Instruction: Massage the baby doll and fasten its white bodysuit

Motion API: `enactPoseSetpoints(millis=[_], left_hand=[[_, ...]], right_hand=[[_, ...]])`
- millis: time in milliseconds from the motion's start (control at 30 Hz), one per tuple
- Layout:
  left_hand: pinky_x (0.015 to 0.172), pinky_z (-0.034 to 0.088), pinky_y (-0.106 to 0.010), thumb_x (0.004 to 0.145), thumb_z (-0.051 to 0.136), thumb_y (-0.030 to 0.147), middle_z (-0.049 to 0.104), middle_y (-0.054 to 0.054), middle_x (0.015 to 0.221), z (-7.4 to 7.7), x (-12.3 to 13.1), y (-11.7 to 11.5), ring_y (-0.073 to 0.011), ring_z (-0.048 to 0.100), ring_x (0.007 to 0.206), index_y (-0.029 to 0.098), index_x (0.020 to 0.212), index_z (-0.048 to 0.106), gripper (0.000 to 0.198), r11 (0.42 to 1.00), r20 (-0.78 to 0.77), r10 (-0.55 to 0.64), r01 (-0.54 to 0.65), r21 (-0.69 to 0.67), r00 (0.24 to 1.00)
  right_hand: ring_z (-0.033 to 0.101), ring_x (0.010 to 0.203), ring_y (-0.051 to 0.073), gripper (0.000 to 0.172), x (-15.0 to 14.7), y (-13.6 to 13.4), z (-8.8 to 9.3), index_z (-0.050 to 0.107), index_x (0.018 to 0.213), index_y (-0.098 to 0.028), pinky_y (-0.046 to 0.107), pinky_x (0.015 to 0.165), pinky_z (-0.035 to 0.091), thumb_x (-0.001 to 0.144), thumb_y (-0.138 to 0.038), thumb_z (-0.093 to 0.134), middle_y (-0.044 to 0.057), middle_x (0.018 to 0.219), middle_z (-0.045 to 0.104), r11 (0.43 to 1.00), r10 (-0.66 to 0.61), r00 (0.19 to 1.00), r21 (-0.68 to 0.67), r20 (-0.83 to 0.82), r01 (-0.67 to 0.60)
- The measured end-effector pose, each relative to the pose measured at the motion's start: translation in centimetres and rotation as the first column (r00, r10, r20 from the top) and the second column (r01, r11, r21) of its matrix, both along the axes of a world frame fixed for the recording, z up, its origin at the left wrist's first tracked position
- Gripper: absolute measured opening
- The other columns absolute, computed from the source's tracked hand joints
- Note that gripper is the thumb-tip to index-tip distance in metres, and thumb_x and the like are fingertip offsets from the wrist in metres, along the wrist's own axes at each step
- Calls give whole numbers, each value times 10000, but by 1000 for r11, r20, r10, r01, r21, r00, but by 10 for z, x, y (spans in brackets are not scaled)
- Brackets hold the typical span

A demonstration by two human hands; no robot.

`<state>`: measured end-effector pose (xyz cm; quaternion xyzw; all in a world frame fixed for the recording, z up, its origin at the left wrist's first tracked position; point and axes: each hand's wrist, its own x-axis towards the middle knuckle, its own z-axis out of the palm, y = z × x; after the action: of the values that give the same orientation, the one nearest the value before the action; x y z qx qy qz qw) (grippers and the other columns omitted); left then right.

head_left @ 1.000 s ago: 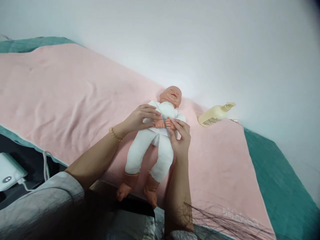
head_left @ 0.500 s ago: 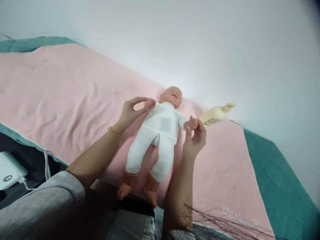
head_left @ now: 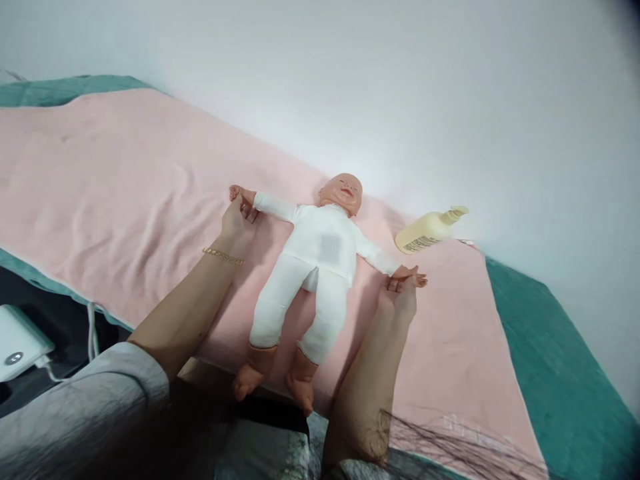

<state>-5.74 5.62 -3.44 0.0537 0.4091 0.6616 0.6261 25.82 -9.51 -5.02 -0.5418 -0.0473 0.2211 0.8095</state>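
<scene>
A baby doll (head_left: 325,240) in a white top and white trousers lies on its back on a pink towel (head_left: 125,173), head away from me and feet toward me. Its arms are stretched out to both sides. My left hand (head_left: 240,220), with a gold bracelet at the wrist, is closed around the doll's hand on the left. On the other side my right hand (head_left: 399,297) grips the doll's other hand between thumb and fingers. A grey square patch shows on the doll's chest.
A pale yellow pump bottle (head_left: 425,232) lies tilted near the doll's right-hand side, by the white wall (head_left: 450,100). Green cloth (head_left: 555,353) shows beneath the towel. At the lower left is a white device (head_left: 23,340) with a cable plugged in.
Both doll arms have swung outward from near its body. My left hand moved left with one, my right hand slightly right and nearer me with the other.
</scene>
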Motion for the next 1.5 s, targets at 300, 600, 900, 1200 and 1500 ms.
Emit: enactPoseSetpoints(millis=[300,600,900,1200,1500], left_hand=[[955,529,-345,909,592,341,661,-29,1148,10,4,-11,-200,644,1072,238,930,653,121,996,-159,-14,29,88,987],[1045,457,-403,813,708,370,699,-69,1177,36,25,-56,-252,612,1166,213,1108,708,334,607,-829,171,607,514,532],[1087,366,-456,753,768,403,674,-77,1223,28,25,-47,-269,548,1255,267,1160,687,437,245,-856,443,882,403,268],[1074,378,-442,709,803,358,707,-37,1164,27,30,-49,-256,588,1207,298,1063,718,369,221,-859,432,892,395,274],[1082,416,-445,767,759,307,699,-57,1176,33,33,-60,-248,574,1220,245,1089,713,331,477,-801,159,666,574,577]], right_hand=[[608,1079,110,347,-6,-3,0,518,1222,-256,298,885,555,899,-382,502,46,1321,530,1000,1,1000,10,4,-2],[505,1291,198,367,-55,-5,48,567,1186,-232,435,1089,415,838,-319,648,59,1386,513,972,9,816,185,577,-142],[602,1071,215,293,-77,-3,42,676,1108,-273,476,1007,450,818,-232,689,45,1104,680,896,298,150,-222,943,-385],[616,1072,217,262,-77,-2,41,693,1060,-286,507,1076,377,799,-270,673,28,1089,697,898,347,80,-307,934,-314],[629,1092,209,343,-81,-2,51,625,1131,-195,465,1026,467,798,-235,698,47,1124,651,956,106,569,74,816,-283]])
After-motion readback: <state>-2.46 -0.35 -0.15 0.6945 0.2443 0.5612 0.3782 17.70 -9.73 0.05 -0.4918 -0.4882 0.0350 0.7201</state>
